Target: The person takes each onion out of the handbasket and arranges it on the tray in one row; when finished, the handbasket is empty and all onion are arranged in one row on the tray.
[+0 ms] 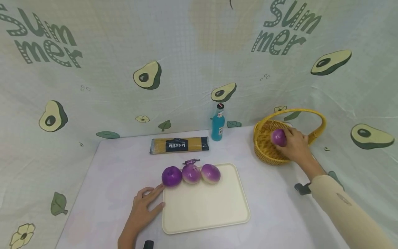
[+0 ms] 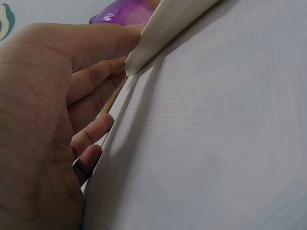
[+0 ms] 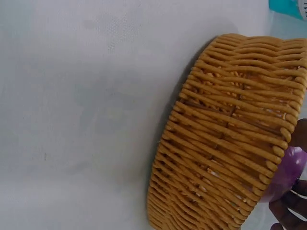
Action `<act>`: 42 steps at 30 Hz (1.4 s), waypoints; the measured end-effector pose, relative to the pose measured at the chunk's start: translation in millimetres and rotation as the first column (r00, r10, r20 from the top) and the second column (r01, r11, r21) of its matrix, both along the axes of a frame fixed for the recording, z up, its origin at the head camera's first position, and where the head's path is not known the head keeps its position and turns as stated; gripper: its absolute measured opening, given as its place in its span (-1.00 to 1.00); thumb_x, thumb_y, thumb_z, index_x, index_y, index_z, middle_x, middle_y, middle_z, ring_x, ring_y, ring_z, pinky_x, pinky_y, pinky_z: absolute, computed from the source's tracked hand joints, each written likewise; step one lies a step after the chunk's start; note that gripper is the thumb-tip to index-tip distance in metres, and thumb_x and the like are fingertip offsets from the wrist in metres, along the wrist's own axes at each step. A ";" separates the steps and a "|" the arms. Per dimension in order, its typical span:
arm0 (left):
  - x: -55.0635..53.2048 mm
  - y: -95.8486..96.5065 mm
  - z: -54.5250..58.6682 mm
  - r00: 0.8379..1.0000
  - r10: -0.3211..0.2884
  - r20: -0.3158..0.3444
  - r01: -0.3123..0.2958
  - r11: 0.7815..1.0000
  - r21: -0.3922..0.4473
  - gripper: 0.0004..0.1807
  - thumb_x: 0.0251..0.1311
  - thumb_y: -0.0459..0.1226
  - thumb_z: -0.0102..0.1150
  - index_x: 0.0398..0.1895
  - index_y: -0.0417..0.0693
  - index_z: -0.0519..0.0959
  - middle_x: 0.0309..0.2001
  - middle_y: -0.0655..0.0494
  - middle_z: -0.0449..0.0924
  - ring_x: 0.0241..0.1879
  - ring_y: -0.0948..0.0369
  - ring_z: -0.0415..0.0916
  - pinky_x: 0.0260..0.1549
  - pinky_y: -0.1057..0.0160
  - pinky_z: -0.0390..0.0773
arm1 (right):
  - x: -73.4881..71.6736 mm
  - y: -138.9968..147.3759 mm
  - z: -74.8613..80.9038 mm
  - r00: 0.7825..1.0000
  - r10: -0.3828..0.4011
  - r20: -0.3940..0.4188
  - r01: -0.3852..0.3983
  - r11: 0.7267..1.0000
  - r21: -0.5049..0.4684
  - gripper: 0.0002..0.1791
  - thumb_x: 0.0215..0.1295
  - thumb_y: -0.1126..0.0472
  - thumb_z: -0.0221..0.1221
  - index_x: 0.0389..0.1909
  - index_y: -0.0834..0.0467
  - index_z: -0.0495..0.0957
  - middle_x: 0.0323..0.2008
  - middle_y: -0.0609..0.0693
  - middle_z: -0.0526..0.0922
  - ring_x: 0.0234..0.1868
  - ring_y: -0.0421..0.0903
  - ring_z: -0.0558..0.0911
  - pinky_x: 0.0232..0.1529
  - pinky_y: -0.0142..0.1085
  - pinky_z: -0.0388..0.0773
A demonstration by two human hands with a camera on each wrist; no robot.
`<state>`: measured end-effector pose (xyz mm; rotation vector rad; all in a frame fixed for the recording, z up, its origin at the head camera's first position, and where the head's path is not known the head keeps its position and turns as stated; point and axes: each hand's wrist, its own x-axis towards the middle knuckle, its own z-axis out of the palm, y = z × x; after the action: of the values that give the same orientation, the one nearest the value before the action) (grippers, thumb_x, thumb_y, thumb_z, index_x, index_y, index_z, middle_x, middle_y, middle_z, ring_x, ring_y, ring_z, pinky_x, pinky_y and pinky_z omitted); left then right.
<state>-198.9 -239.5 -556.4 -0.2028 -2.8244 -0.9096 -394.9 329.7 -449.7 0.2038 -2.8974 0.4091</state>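
Observation:
Over the yellow wicker basket (image 1: 269,157), my right hand (image 1: 294,143) grips a round purple vegetable (image 1: 278,137) at the basket's opening. In the right wrist view, the fingertips (image 3: 287,211) and the purple vegetable (image 3: 287,173) show just beyond the woven rim. My left hand (image 1: 143,207) rests at the left edge of a cream tray (image 1: 205,207), fingers extended and thumb at the rim. Its index fingertip lies close to a dark purple round vegetable (image 1: 171,176). Two purple-and-white ones (image 1: 191,173) (image 1: 210,173) sit beside that along the tray's far edge.
A small purple wrapped candy (image 1: 191,161) lies behind the tray. Farther back are a pack of spaghetti (image 1: 192,144) and an upright blue bottle (image 1: 218,124). The basket's handle (image 1: 295,110) arches above it. A printed cloth (image 1: 186,62) hangs behind the white table (image 1: 124,166).

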 end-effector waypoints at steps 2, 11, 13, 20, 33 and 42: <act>0.2 -0.2 -0.7 1.000 -0.003 -0.003 0.003 1.000 0.006 -0.35 0.18 0.03 0.37 0.37 0.24 0.49 0.36 0.29 0.44 0.28 0.04 0.22 0.20 -0.28 0.15 | 1.9 -2.9 1.7 1.000 0.001 0.002 -0.001 1.000 -0.005 -0.06 0.10 0.16 0.44 0.36 0.54 0.19 0.27 0.53 0.22 0.24 0.53 0.22 0.19 0.36 0.03; 0.3 -0.2 -0.7 1.000 -0.005 -0.003 0.005 1.000 0.019 -0.35 0.19 0.03 0.36 0.37 0.25 0.48 0.36 0.29 0.44 0.29 0.04 0.21 0.21 -0.29 0.13 | 7.0 -6.9 1.7 0.999 0.017 -0.034 -0.017 1.000 -0.006 -0.06 0.05 0.18 0.46 0.35 0.52 0.22 0.27 0.52 0.23 0.25 0.52 0.22 0.20 0.39 0.03; 0.5 -0.2 -0.7 1.000 -0.005 -0.001 0.005 1.000 0.018 -0.35 0.19 0.03 0.36 0.37 0.25 0.48 0.36 0.29 0.44 0.29 0.04 0.21 0.21 -0.29 0.13 | 8.5 -7.3 1.6 0.999 0.021 -0.038 -0.021 1.000 -0.010 -0.06 0.05 0.18 0.47 0.35 0.51 0.23 0.27 0.51 0.23 0.24 0.52 0.24 0.19 0.39 0.03; 1.2 -0.8 -1.0 1.000 0.002 -0.001 -0.002 1.000 0.024 -0.35 0.17 0.02 0.38 0.36 0.25 0.49 0.36 0.30 0.44 0.28 0.06 0.21 0.22 -0.28 0.12 | 11.3 -10.8 3.3 0.999 0.018 -0.030 -0.018 1.000 -0.006 -0.07 0.07 0.18 0.47 0.36 0.50 0.23 0.26 0.49 0.24 0.23 0.50 0.25 0.19 0.36 0.03; 1.8 -1.2 -2.2 1.000 0.005 -0.001 -0.005 1.000 0.011 -0.35 0.18 0.02 0.37 0.38 0.29 0.47 0.37 0.34 0.42 0.30 0.04 0.20 0.22 -0.31 0.14 | 19.0 -14.9 6.5 0.997 0.041 -0.065 -0.042 0.999 -0.024 -0.11 0.03 0.19 0.49 0.30 0.50 0.29 0.23 0.47 0.29 0.22 0.47 0.28 0.11 0.33 0.09; -0.2 -0.1 0.0 1.000 -0.004 -0.013 0.005 1.000 0.018 -0.35 0.18 0.03 0.37 0.37 0.27 0.48 0.36 0.36 0.42 0.30 0.07 0.22 0.21 -0.25 0.16 | 22.4 -17.1 7.7 0.998 0.029 -0.057 -0.030 1.000 -0.008 -0.07 0.02 0.20 0.49 0.33 0.49 0.26 0.24 0.48 0.27 0.24 0.45 0.26 0.10 0.34 0.09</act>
<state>-199.2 -239.6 -556.3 -0.2122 -2.8040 -0.9304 -372.5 312.6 -442.0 0.2528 -2.8400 0.4137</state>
